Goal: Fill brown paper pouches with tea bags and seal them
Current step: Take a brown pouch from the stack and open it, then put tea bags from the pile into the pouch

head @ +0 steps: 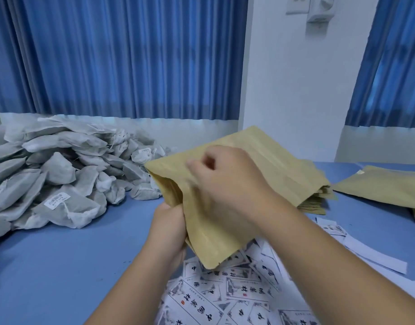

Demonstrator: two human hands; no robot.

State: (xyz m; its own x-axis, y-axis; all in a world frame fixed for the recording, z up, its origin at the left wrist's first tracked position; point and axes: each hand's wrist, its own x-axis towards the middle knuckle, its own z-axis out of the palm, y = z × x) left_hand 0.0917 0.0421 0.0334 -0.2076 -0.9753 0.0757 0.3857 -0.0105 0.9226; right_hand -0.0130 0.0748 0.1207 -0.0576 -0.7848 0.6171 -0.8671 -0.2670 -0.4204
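Observation:
A brown paper pouch point(211, 235) is held above the blue table, tilted, its mouth toward the upper left. My left hand point(170, 227) grips its left edge from below. My right hand point(227, 181) lies over the pouch's upper face with blurred, curled fingers; whether it pinches the paper I cannot tell. A large heap of grey-white tea bags point(56, 174) covers the table's left side. Behind my right hand lies a stack of flat brown pouches point(293, 174).
White printed labels point(227, 294) are scattered on the blue table point(61, 266) near its front. More brown pouches point(384, 186) lie at the right. White paper strips point(366, 249) sit beside them. Blue curtains and a white wall stand behind.

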